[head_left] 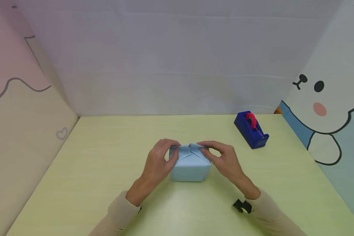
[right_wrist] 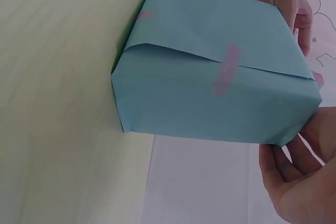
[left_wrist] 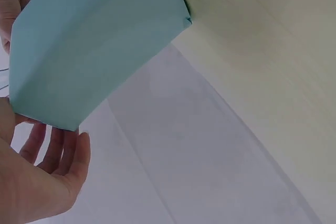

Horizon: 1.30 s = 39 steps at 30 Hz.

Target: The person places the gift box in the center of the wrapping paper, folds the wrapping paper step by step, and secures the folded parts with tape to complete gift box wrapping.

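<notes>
A small box wrapped in light-blue paper [head_left: 190,172] sits on the table in front of me, its folded paper flaps meeting on top. My left hand [head_left: 159,159] pinches the top left edge between thumb and fingers. On the opposite side, my right hand [head_left: 225,160] pinches the top right edge in the same way. In the right wrist view, a strip of pink tape [right_wrist: 227,72] crosses a paper seam on the box's side. The left wrist view shows a plain blue side [left_wrist: 97,45] of the box.
A blue tape dispenser [head_left: 252,131] with a red-pink roll [head_left: 251,120] stands at the back right of the pale yellow table [head_left: 112,144]. A white sheet [head_left: 177,65] rises behind the table, and cartoon-printed panels [head_left: 321,98] flank it.
</notes>
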Motion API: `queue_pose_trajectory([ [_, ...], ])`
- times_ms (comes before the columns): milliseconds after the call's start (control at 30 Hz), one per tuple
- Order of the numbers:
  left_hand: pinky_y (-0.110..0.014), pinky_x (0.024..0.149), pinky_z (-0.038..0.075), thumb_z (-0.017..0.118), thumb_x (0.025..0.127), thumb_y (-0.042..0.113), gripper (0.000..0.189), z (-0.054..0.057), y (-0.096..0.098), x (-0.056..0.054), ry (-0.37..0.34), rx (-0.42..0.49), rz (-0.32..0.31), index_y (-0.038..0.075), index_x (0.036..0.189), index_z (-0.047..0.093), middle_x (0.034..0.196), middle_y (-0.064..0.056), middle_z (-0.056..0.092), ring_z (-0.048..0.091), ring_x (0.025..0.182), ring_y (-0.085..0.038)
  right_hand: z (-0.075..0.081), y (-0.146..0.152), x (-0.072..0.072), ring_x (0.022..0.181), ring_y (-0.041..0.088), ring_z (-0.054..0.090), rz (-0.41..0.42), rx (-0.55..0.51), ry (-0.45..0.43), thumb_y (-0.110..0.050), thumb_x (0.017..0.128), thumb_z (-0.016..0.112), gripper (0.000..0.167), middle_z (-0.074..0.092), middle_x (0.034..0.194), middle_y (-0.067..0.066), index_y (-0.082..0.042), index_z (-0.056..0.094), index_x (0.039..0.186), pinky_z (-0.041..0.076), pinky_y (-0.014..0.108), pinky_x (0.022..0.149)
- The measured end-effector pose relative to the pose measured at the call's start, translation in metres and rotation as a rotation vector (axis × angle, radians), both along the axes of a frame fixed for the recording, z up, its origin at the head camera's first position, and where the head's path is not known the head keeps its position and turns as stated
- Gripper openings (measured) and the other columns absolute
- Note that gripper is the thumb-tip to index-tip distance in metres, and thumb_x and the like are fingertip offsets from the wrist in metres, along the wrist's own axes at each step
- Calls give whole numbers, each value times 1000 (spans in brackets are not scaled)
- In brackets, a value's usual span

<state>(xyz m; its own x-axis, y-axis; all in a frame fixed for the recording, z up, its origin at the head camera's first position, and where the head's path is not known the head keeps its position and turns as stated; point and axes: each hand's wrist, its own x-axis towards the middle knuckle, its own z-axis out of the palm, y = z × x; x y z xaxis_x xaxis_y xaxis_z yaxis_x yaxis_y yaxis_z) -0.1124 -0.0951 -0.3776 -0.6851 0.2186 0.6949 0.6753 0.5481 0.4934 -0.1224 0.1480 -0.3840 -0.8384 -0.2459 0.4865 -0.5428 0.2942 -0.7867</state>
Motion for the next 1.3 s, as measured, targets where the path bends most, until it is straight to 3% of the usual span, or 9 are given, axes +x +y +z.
queue_pose_trajectory([
  [200, -35, 79, 57, 65, 84, -6, 15, -7, -3, -5, 67, -27, -45, 5, 94, 68, 96, -5, 67, 64, 92, -21, -2, 2, -3, 106, 18, 71, 85, -26, 57, 7, 92, 71, 27, 76, 113, 7, -6, 77, 115, 52, 22, 94],
  [333, -33, 77, 57, 63, 84, -6, 14, -6, -3, -6, 92, -44, -63, 5, 92, 67, 95, -5, 65, 62, 90, -20, 1, 8, -6, 111, 19, 69, 165, 26, 80, 8, 92, 71, 31, 74, 117, 6, -8, 76, 118, 51, 24, 98],
  [467, -31, 77, 57, 64, 83, -6, 14, -4, -3, -6, 110, -62, -67, 5, 91, 67, 94, -5, 65, 63, 89, -20, 5, 14, -5, 116, 20, 66, 212, 95, 89, 0, 88, 79, 39, 72, 123, 2, -12, 73, 124, 48, 25, 103],
  [733, -32, 82, 57, 74, 88, 6, 15, -4, -13, -4, 75, -97, -155, 4, 102, 69, 103, -6, 65, 63, 96, -21, 4, 16, -1, 125, 24, 62, 270, 131, 88, -8, 78, 90, 60, 67, 132, 8, -10, 67, 133, 46, 26, 106],
  [933, -28, 89, 56, 86, 85, 34, 51, -9, -22, 0, 26, -142, -256, 4, 121, 67, 118, -9, 60, 58, 110, -23, 1, 20, -1, 128, 26, 60, 310, 175, 156, -4, 76, 90, 67, 64, 137, 13, -3, 63, 137, 46, 27, 107],
  [1133, -27, 96, 53, 89, 82, 33, 65, -8, -27, 5, -29, -153, -302, 3, 133, 62, 127, -10, 56, 55, 118, -23, -1, 22, 0, 129, 27, 59, 322, 211, 185, -8, 74, 93, 75, 62, 141, 13, -1, 59, 140, 46, 27, 108],
  [1300, -28, 95, 53, 86, 85, 32, 61, -9, -28, 5, -26, -161, -314, 5, 134, 62, 129, -10, 55, 55, 119, -23, -4, 22, 0, 130, 27, 59, 322, 204, 192, -5, 75, 91, 75, 61, 142, 12, -2, 58, 142, 45, 28, 108],
])
